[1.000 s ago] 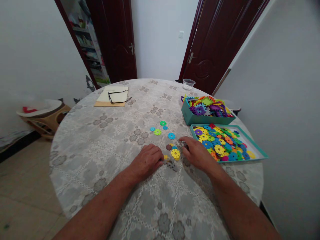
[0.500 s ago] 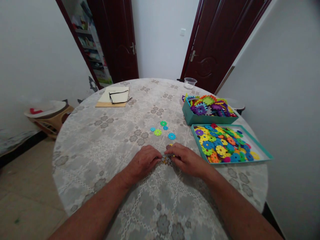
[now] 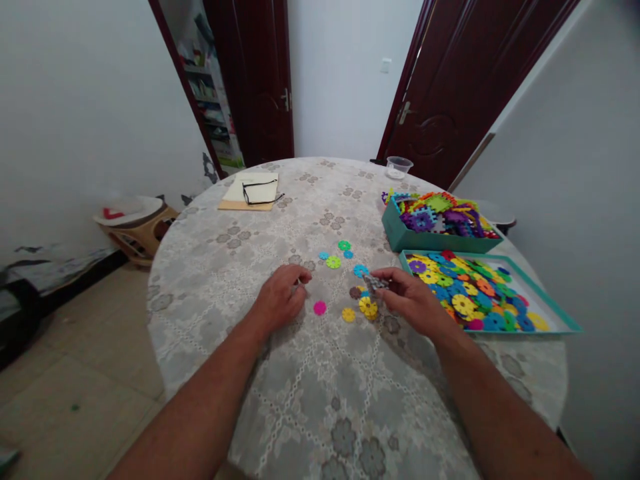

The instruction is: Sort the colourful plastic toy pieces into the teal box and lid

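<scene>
My right hand (image 3: 407,297) pinches a small cluster of grey notched discs (image 3: 376,283) between thumb and fingers, just above the table. My left hand (image 3: 283,293) is apart from it, thumb and index finger spread a little with nothing visible between them. Close to the left hand lies a pink disc (image 3: 319,307). Between the hands and under the grey cluster are an orange-yellow disc (image 3: 349,314), yellow discs (image 3: 369,307) and a brown disc (image 3: 355,293). Beyond them rest a lime disc (image 3: 333,262), a green disc (image 3: 345,245) and blue discs (image 3: 361,270).
On the right, a shallow teal-rimmed tray (image 3: 545,303) holds many coloured discs. Behind it stands a teal box (image 3: 440,241) heaped with toothed plastic pieces. A clear plastic cup (image 3: 399,167) sits at the back edge. Eyeglasses (image 3: 261,201) lie on a notebook (image 3: 240,192) at back left.
My hands were together over the table and are now apart, the right one carrying the grey discs rightward. The pink, orange-yellow and yellow discs now show. The camera view has shifted left.
</scene>
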The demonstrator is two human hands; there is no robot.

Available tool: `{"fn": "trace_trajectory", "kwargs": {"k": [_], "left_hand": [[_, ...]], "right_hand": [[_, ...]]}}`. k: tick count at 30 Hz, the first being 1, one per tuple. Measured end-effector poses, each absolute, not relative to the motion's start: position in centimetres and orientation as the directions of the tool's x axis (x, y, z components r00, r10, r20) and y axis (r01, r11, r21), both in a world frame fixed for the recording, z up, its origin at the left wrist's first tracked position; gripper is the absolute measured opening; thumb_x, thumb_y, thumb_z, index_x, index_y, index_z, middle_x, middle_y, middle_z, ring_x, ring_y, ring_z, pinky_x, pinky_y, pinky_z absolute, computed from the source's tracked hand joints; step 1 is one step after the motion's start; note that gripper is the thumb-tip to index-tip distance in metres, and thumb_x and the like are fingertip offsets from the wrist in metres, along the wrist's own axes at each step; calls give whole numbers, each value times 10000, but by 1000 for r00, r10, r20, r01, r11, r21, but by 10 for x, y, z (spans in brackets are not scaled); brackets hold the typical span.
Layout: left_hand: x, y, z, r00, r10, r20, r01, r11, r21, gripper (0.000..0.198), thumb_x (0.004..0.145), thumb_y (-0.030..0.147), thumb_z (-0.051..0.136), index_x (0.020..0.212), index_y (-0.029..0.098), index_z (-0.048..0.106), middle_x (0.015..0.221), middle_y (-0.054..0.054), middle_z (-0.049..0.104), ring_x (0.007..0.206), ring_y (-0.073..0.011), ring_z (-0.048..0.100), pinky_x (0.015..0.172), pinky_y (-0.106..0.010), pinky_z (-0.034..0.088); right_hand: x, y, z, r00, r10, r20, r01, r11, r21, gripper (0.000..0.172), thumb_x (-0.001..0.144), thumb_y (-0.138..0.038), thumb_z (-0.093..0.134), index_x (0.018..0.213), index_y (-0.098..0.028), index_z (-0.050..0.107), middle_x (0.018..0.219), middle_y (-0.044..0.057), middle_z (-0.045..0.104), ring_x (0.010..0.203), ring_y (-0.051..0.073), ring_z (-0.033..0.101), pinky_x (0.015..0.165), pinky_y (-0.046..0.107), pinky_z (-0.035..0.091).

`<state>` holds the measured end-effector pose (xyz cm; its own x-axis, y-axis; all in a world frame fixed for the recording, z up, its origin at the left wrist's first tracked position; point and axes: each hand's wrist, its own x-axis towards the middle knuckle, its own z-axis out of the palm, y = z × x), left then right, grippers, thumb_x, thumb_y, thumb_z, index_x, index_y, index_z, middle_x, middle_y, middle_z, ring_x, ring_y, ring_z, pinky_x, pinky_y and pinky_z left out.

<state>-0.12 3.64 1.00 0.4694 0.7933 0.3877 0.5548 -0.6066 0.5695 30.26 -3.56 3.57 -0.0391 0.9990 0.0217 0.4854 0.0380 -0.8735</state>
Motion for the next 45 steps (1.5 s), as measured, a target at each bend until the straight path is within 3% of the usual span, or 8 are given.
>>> {"fn": "trace_trajectory", "kwargs": {"k": [6,18,23,26,31,38,42,45], "left_hand": [[2,32,15,724,675,139,553,-690,467,156,898,281,643,1048,237,644,1052,-43,670,990,-213,589,902,-347,469],[11,28,7,712,676,188,528,-693,492,126,985,267,534,913,205,616,906,-30,655,830,-183,582,737,-285,424],[15,22,4,695,687,212,529,-689,496,198,1025,328,482,938,211,614,895,-43,670,812,-193,608,730,-295,447],[15,21,2,692,696,192,550,-680,485,228,1040,324,439,939,215,612,884,-46,678,805,-200,625,728,-306,458],[16,23,-5,681,705,199,561,-677,476,228,1037,298,426,924,226,610,881,-51,696,780,-200,652,703,-302,479],[15,27,-9,654,688,315,489,-702,517,207,1039,259,423,968,239,617,898,-48,702,795,-189,663,704,-289,506],[16,25,-1,677,656,333,431,-720,543,214,1042,262,438,959,232,633,911,-55,680,838,-186,634,745,-293,507],[19,24,2,701,637,320,412,-728,548,242,1047,291,450,927,214,645,928,-66,669,870,-191,615,776,-304,501]], "right_hand": [[305,-31,24,-28,999,16,480,28,-877,390,878,-393,675,1238,-241,675,888,19,682,723,173,588,637,285,473],[298,-31,62,-144,988,-48,603,49,-796,318,863,-246,643,1173,-234,714,952,24,728,827,180,651,697,272,503],[323,5,103,-42,999,-16,648,15,-762,338,840,-229,624,1167,-202,706,842,15,713,698,164,636,620,265,480],[352,52,129,57,995,82,735,14,-678,364,834,-230,608,1182,-186,706,770,9,701,648,167,624,596,266,467],[401,145,167,209,889,407,954,-93,-286,326,824,-187,624,1118,-191,764,1020,68,762,878,203,672,820,294,489],[417,188,179,311,817,486,945,-209,-253,378,844,-121,559,1179,-113,733,1186,150,733,1067,244,661,960,331,468],[370,133,155,143,878,457,962,-15,-272,282,900,-196,558,1112,-183,743,1142,88,750,1027,227,670,939,323,476],[327,70,124,-88,960,264,920,180,-348,230,921,-249,579,1093,-202,723,1068,67,755,954,213,681,867,308,489]]}}
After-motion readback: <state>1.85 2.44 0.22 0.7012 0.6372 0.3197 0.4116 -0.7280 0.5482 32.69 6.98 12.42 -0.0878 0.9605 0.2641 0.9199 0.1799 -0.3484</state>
